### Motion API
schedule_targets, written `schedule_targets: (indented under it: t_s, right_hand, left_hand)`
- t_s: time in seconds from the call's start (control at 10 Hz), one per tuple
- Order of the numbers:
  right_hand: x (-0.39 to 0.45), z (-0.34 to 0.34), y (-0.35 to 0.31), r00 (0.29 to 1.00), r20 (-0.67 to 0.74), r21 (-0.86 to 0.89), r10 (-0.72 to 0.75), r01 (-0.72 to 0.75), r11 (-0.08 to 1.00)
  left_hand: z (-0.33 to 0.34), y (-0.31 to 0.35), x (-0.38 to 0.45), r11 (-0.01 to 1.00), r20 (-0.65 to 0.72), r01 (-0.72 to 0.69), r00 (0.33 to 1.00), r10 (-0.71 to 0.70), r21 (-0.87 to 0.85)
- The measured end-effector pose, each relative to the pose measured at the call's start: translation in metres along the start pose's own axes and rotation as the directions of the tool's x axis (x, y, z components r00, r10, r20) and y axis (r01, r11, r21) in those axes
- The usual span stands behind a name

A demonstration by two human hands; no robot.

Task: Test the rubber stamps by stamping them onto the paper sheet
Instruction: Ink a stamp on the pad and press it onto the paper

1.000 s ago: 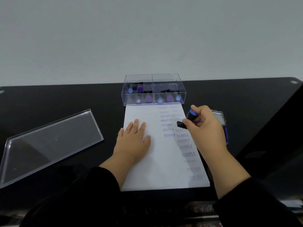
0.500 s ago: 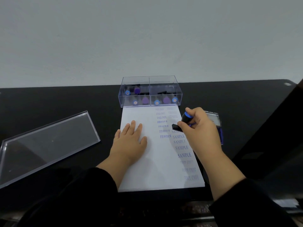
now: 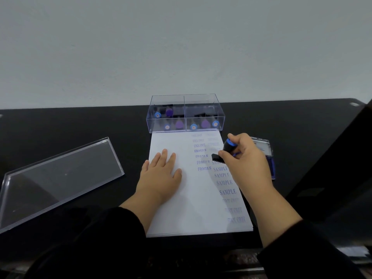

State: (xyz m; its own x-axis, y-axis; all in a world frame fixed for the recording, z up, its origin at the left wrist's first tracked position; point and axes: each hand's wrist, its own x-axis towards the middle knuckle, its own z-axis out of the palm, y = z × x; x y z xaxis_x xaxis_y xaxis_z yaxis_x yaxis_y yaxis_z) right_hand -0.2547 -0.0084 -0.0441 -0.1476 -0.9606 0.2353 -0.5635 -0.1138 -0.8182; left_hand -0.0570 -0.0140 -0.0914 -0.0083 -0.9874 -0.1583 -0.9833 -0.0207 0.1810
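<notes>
Black desk (image 3: 80,125) carries a paper sheet (image 3: 189,208); on it the left hand (image 3: 161,176) lies flat and empty, the right hand (image 3: 244,164) grips a stamp (image 3: 226,150) above its upper right.

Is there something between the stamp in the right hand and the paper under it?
Nothing visible. The right hand holds the stamp over the paper sheet, above the SAMPLE prints. The left hand lies flat, apart to the left.

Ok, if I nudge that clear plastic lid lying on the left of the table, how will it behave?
The clear plastic lid looks rigid and thin-walled, so probably light. It lies flat on the smooth black table, so it would likely slide rather than tip. Nothing rests on it, and both hands are away from it.
</notes>
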Motion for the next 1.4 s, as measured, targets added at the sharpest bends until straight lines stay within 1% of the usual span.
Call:
schedule_targets:
  t_s: [0.5,0.6,0.7,0.8,0.9,1.0,1.1,1.2,1.4]
  right_hand:
    - [0.0,-0.002,-0.001,1.0,0.008,-0.012,0.022,-0.022,1.0]
    - [0.003,-0.007,0.001,0.998,-0.033,-0.04,0.047,-0.048,0.998]
    - [0.01,-0.018,0.007,0.993,-0.101,-0.115,0.056,-0.068,0.991]
    - [0.012,-0.025,0.012,0.989,-0.127,-0.198,0.074,-0.099,0.975]
    - [0.012,-0.029,0.02,0.986,-0.135,-0.317,0.101,-0.139,0.938]
    - [0.012,-0.029,0.026,0.985,-0.134,-0.365,0.111,-0.153,0.918]
    - [0.011,-0.026,0.032,0.982,-0.125,-0.403,0.138,-0.178,0.898]
    - [0.009,-0.02,0.035,0.978,-0.149,-0.386,0.145,-0.192,0.902]
    - [0.005,-0.017,0.036,0.977,-0.177,-0.381,0.117,-0.178,0.907]
  left_hand:
    - [0.0,0.0,0.0,1.0,0.003,0.003,1.0,-0.003,-0.014]
    - [0.0,-0.001,0.0,1.0,-0.001,0.002,1.0,-0.002,-0.013]
    - [0.001,-0.001,0.0,1.0,0.0,0.001,1.0,-0.001,-0.003]
    - [0.0,0.0,0.0,1.0,0.002,-0.001,1.0,0.001,0.002]
    - [0.0,0.0,0.001,1.0,0.008,-0.004,1.0,0.004,0.003]
    - [0.0,-0.001,0.001,1.0,0.009,-0.002,1.0,0.002,0.002]
    - [0.001,-0.001,0.001,1.0,0.008,-0.008,1.0,0.008,0.005]
    - [0.002,-0.002,0.002,1.0,-0.002,-0.019,1.0,0.019,0.001]
    - [0.002,-0.001,0.001,1.0,-0.001,-0.023,1.0,0.023,-0.001]
